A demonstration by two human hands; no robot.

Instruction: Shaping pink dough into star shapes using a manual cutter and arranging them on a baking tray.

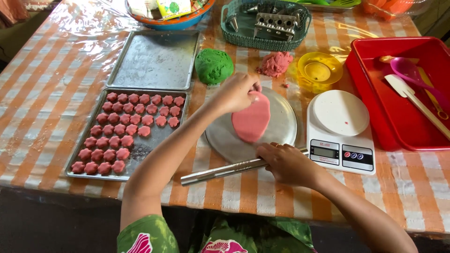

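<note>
A flattened pink dough sheet lies on a round metal plate in front of me. My left hand pinches the far edge of that sheet, lifting it slightly. My right hand rests on a steel rolling pin that lies across the table's near edge, just below the plate. Left of the plate, a metal tray holds several rows of small pink flower-shaped dough pieces.
An empty metal tray sits behind the filled one. A green dough ball, a pink dough lump and a yellow bowl lie behind the plate. A white kitchen scale and red tray with spatulas stand right. A teal basket holds metal cutters.
</note>
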